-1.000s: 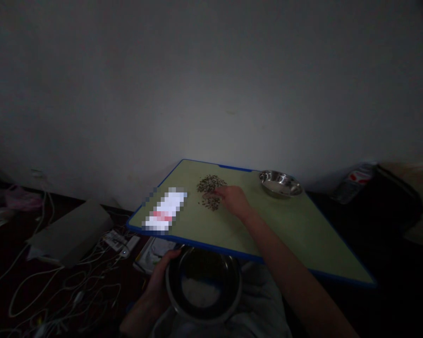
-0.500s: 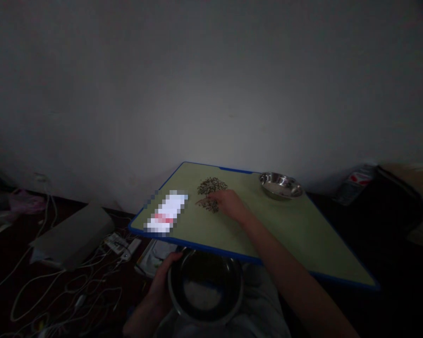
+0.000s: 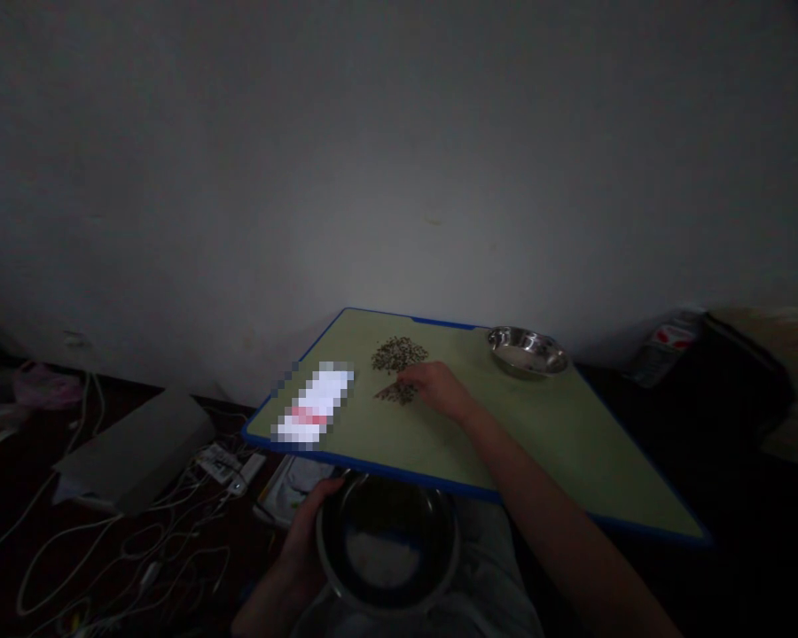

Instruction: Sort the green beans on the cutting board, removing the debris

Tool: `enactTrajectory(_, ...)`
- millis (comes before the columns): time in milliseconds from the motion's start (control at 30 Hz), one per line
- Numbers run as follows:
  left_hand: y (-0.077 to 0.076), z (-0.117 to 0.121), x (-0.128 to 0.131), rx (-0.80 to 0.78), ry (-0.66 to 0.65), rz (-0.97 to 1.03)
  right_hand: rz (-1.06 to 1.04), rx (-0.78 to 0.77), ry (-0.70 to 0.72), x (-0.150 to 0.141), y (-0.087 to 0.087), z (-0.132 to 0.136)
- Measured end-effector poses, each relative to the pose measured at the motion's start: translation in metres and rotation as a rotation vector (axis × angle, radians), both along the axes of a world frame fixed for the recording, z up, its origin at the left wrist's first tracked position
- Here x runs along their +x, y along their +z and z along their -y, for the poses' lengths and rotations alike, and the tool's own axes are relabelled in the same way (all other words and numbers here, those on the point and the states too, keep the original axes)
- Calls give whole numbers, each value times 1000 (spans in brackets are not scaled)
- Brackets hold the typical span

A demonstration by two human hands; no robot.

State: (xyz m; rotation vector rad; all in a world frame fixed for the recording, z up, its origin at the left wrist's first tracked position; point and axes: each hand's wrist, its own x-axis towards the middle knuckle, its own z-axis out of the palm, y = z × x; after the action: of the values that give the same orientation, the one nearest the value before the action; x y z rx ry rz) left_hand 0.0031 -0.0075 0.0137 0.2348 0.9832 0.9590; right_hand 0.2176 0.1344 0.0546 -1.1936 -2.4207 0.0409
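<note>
On the pale green table (image 3: 538, 443) with a blue edge lie two small heaps of dark-and-pale striped seeds, a larger far heap (image 3: 399, 353) and a smaller near heap (image 3: 404, 393). My right hand (image 3: 435, 387) reaches over the near heap, palm down, its fingers stretched to the left among the seeds. Dim light hides whether any seed is between them. Below the table's front edge, my left hand (image 3: 304, 536) grips the left rim of a deep metal bowl (image 3: 453, 558) at my lap. The bowl's dark inside is hard to make out.
A shallow steel bowl (image 3: 528, 354) stands at the table's far right. A lit phone (image 3: 314, 403), blurred out, lies at the left. Tangled white cables (image 3: 152, 540) and a grey box (image 3: 136, 452) cover the floor leftward. A plain wall (image 3: 399, 159) rises behind.
My right hand has drawn slightly right, and its fingers reach less far left. The gap between the two seed heaps shows more clearly. My left hand stays on the bowl.
</note>
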Motion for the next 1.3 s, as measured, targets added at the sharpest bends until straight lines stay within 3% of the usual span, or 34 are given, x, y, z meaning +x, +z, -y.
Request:
enactTrajectory(333,3,1,-1,16,51,-58,-17,39,-33,3,3,1)
enactTrajectory(500,-8,-2,-5,35,5,-35,-138,93,-188,13,14,2)
enactTrajectory(633,-13,-5,-5,45,2,-5,-90,96,-290,22,19,3)
enactTrajectory(800,-12,-9,-3,29,-40,-50,-58,70,-204,24,13,9)
enactTrajectory(1100,-5,-10,1,9,-168,-56,-322,52,-51,20,-5,20)
enactTrajectory(1300,-5,-5,5,-1,-209,-63,-371,47,-77,18,-9,19)
